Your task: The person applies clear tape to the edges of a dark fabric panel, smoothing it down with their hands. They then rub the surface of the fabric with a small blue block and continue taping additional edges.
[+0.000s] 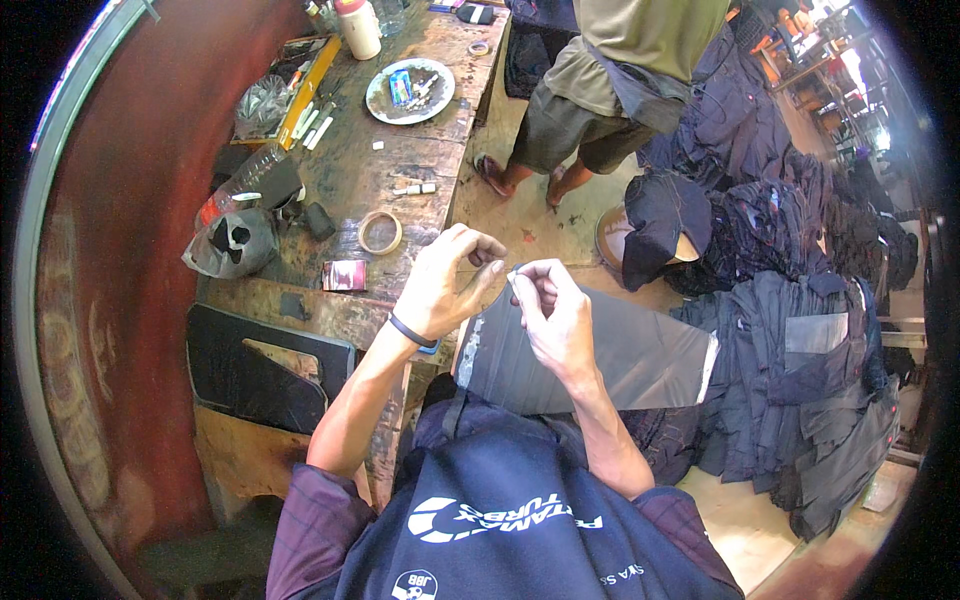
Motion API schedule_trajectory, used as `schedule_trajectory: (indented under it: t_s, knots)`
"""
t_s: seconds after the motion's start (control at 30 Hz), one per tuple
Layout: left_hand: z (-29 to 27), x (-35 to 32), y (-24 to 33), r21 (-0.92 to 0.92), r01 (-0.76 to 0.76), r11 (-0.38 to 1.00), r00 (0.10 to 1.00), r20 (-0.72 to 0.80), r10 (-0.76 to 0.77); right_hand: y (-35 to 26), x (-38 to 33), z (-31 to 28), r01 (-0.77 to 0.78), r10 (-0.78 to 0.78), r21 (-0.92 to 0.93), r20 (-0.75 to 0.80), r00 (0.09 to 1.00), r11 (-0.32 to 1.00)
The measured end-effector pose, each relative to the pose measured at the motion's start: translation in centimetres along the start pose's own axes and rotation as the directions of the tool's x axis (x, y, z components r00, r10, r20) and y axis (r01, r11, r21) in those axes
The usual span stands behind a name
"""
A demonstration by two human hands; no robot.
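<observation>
My left hand (440, 285), with a dark band at its wrist, is raised near the wooden table's edge. Its fingers curve with a gap between them and the thumb, and nothing shows in it. Just to the right, my right hand (556, 318) is pinched closed at the fingertips. A tiny dark piece pokes out of that pinch, too small to name. Below both hands spreads a dark grey sheet, perhaps plastic (640, 350), with a pale worn left edge. A roll of tape (380, 232) and a small red-and-white box (345, 275) lie left of my left hand.
The worn wooden table (420, 150) carries a plate (410, 92), a bottle (358, 28) and a plastic bag (232, 245). A black cut-out panel (265, 365) is at the near left. Another person (620, 80) stands ahead. Dark garments (770, 350) are piled right, near a stool (612, 235).
</observation>
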State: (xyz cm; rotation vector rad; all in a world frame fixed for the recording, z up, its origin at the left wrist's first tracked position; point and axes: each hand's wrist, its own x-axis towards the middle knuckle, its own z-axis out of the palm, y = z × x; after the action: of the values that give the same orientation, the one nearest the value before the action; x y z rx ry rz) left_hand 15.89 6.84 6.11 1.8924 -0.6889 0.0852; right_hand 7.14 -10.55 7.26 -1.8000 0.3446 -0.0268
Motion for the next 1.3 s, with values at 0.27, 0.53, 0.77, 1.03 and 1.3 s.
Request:
schedule_trajectory:
  t_s: [0.27,0.53,0.77,1.03,1.3]
  knots:
    - [0.2,-0.6,0.0,-0.049,0.099,0.994,0.993,0.072,-0.095,0.2,0.1,0.3,0.058,-0.058,-0.053,-0.001,0.998,0.997]
    - [0.2,-0.1,0.7,-0.064,0.116,0.991,0.99,0.092,-0.11,0.7,0.3,0.0,0.088,-0.087,-0.098,0.019,0.996,0.991]
    - [1.5,0.3,0.0,0.163,-0.035,0.986,0.999,0.038,0.029,1.0,0.5,0.0,0.122,-0.123,-0.115,0.002,0.992,0.986]
    - [-0.1,2.7,-1.4,-0.077,0.293,0.953,0.954,-0.038,-0.297,1.1,1.0,-3.7,0.596,-0.595,-0.231,0.081,0.799,0.769]
    - [2.5,3.7,-1.2,-0.102,0.221,0.97,0.969,-0.086,-0.23,1.6,1.6,-8.2,0.356,-0.301,-0.404,0.195,0.934,0.843]
